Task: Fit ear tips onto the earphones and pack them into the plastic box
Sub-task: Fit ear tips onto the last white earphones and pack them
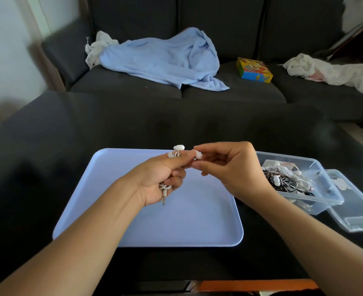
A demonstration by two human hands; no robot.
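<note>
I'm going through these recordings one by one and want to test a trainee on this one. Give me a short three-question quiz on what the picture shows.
1. True or false: the left hand holds a coiled white earphone cable over the blue tray.
2. Where is the clear plastic box? A) on the tray B) right of the tray C) on the sofa
3. What does the right hand pinch at its fingertips?

Key
1. True; the plug hangs below the palm.
2. B; it holds tangled earphones, and its lid lies beside it.
3. A small white piece, apparently an ear tip.
</note>
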